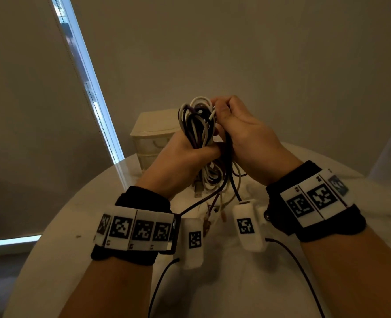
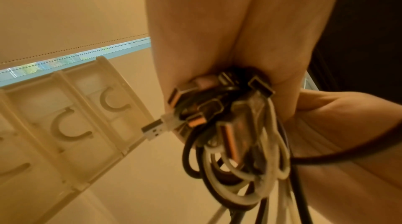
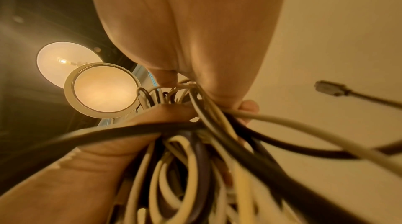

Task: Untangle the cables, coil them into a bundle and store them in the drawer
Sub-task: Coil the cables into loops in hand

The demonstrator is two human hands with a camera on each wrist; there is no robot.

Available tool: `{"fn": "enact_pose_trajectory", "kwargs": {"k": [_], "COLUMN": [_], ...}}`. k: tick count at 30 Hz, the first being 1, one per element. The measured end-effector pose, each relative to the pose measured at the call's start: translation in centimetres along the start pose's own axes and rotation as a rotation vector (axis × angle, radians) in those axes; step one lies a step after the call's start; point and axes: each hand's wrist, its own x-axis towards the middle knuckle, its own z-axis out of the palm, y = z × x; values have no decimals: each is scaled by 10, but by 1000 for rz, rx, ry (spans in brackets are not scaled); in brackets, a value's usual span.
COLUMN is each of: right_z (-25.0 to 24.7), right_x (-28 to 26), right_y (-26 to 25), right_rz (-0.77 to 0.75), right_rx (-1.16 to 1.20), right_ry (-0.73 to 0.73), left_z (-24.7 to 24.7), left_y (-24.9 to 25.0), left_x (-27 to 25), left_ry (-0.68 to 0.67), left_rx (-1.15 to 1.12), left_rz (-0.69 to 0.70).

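Cables (image 1: 198,125) floppy, light — our left hand (image 1: 178,164) grips bundle mid-span, right hand (image 1: 242,131) pinches top loops; we'd hold at middle.

Dim, warm-toned room: daylight leaks through a narrow window gap (image 1: 91,88), while a round ceiling lamp (image 3: 104,90) glows with glare in the right wrist view. Cables (image 3: 239,167) nearest the lens blur; wide-angle edges bend.

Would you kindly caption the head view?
Both hands, left and right, grip a cable bundle above a table.
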Motion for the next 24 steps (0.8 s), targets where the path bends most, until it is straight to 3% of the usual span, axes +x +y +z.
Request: {"fn": "enact_pose_trajectory", "kwargs": {"k": [8, 14, 24], "right_z": [-3, -7, -14], "right_x": [-5, -7, -2], "right_y": [-1, -8, -2], "right_rz": [6, -90, -169], "right_rx": [-9, -79, -84], "right_ry": [-86, -72, -153], "left_z": [-3, 1, 6], "left_y": [3, 6, 10], "left_x": [-2, 0, -2], "left_ry": [-97, -38, -4], "left_rx": [-14, -14, -148], "left_rz": [-31, 10, -52]}}
